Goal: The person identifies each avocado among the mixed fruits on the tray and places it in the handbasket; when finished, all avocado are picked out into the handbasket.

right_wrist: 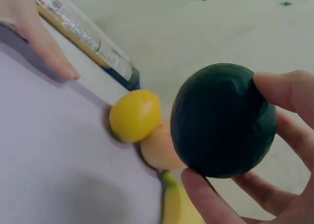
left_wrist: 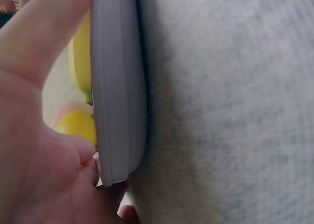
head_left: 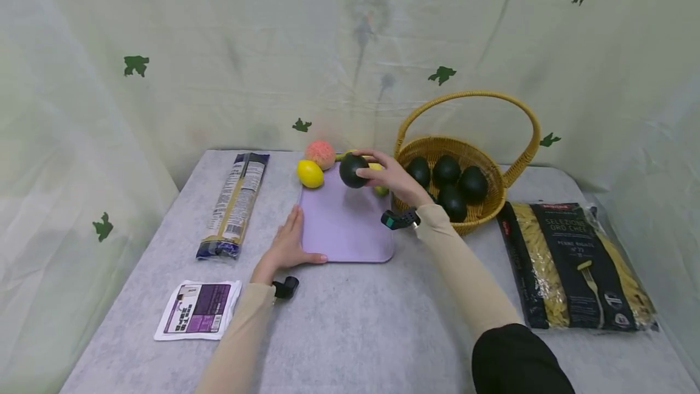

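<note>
My right hand [head_left: 391, 178] holds a dark green avocado [head_left: 352, 171] between thumb and fingertips, over the back of a lilac tray [head_left: 347, 239]. In the right wrist view the avocado [right_wrist: 223, 121] hides part of a peach. On the tray's back part are a yellow lemon [head_left: 310, 174], a pink peach [head_left: 320, 154], a banana [right_wrist: 177, 204] and a green fruit [head_left: 381, 190] partly behind my right hand. My left hand [head_left: 288, 242] rests at the tray's front left corner, fingers straight along its left side and thumb along the front edge.
Right of the tray stands a wicker basket [head_left: 494, 208] with a tall handle, holding several avocados [head_left: 452, 202]. A penne bag [head_left: 579, 266] lies at the right. At the left are a long pasta packet [head_left: 234, 205] and a white and purple pouch [head_left: 198, 310]. A patterned curtain [head_left: 262, 47] hangs behind.
</note>
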Motion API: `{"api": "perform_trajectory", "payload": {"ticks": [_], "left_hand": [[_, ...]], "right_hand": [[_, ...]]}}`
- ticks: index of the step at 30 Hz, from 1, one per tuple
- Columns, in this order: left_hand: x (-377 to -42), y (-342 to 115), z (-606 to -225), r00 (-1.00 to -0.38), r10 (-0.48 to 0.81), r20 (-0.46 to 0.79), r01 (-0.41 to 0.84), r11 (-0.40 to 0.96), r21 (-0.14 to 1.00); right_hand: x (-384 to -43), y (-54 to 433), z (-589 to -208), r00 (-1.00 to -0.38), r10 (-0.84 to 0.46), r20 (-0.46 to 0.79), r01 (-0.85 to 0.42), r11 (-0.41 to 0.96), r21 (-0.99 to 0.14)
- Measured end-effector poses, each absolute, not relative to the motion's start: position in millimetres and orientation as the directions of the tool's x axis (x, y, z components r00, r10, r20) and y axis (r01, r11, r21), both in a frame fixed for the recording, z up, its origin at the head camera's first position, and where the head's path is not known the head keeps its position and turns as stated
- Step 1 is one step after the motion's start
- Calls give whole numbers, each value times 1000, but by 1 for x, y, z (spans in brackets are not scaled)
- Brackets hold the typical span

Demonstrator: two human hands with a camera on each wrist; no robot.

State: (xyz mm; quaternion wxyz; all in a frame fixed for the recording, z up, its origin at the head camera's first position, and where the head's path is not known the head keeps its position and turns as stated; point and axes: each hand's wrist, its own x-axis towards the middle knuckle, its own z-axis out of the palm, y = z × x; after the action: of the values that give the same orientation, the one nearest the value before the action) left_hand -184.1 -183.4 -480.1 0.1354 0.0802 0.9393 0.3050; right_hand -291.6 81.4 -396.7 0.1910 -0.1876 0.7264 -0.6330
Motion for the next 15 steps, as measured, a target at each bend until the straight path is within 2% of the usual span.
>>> {"api": "perform_trajectory", "payload": {"ticks": [7,15], "left_hand": [[-185,-181,-482,-950,249,-188,90,796,598],[-185,-183,-481,-950,249,-190,89,796,599]], "right_hand": [[-268,160,-382,-840,-541,-40,-71,184,-980],[-246,247,-378,-890,-449,-72,-68,287,-956]]}}
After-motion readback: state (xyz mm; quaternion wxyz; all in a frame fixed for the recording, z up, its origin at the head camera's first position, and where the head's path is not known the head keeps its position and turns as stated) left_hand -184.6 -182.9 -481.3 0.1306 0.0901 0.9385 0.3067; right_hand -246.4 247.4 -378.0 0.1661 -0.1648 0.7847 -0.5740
